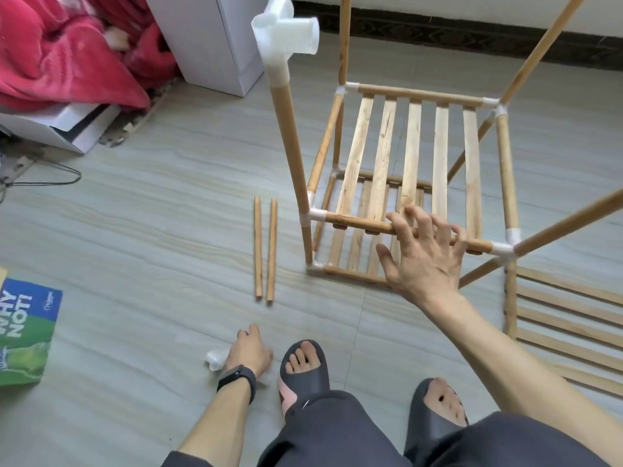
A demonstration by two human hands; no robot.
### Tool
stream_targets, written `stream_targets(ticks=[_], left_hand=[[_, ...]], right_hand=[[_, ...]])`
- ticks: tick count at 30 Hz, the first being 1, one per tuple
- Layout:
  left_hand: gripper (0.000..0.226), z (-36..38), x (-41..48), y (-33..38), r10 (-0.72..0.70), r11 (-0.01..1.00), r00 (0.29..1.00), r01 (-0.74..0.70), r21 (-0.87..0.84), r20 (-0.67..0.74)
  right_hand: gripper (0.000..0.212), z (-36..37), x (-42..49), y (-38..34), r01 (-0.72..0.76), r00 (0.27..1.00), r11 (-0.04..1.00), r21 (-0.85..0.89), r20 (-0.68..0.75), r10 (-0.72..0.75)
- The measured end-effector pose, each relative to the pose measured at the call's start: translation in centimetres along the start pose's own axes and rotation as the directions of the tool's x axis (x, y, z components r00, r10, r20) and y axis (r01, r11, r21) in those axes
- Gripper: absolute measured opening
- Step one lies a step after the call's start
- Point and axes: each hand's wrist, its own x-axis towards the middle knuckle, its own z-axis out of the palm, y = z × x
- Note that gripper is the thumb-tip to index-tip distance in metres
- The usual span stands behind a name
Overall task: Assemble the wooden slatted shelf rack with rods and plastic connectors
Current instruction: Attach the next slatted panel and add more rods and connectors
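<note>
The right hand's [424, 261] fingers [402, 230] are spread wide apart and laid across the front rail [354, 223] of the rack's upper shelf [413, 146], with the thumb held below the rail; they are not curled round it. Under the fingers and beyond them run the shelf's five pale slats, and beneath the palm shows the lower shelf [355, 246], slatted the same way and sitting near the floor. Just right of the fingertips the rail ends in a white corner connector [504, 251], from which further rods lead off. To their left the rail meets another corner joint, where an upright rod [290, 146] stands, capped by a white multi-socket connector [286, 32]. Farther left of that upright, two loose rods [272, 247] lie side by side on the grey floor. The left hand [249, 353] is down at the floor, back upward, a ring on one finger and a dark wristband [236, 377] at the wrist. Its fingers point downward, and whether they clasp anything cannot be told. A small white connector [215, 358] lies touching its thumb side. Right of the right forearm, a spare slatted panel [511, 305] lies flat. Well left of the left hand is a green and blue printed box [27, 332].
</note>
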Motion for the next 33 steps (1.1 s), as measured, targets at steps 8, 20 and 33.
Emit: stream_targets(ticks=[8,20,33], left_hand=[[0.027,-1.2,-0.5,-0.9,0.039,0.915,0.999,-0.032,-0.403,0.01],[0.049,-20.5,-11.9,13.5,0.584,0.074,0.812,-0.051,-0.996,0.002],[0.044,-27.2,-22.7,23.8,0.812,0.118,0.58,-0.272,-0.955,-0.065]], right_hand=[[0.064,-1.1,0.1,0.1,0.008,0.995,1.0,-0.017,0.103,-0.006],[0.079,-9.2,-0.4,0.0,-0.182,0.895,0.791,0.585,0.431,-0.113],[0.054,-21.8,-3.5,3.2,0.012,0.989,0.251,0.968,-0.048,0.137]])
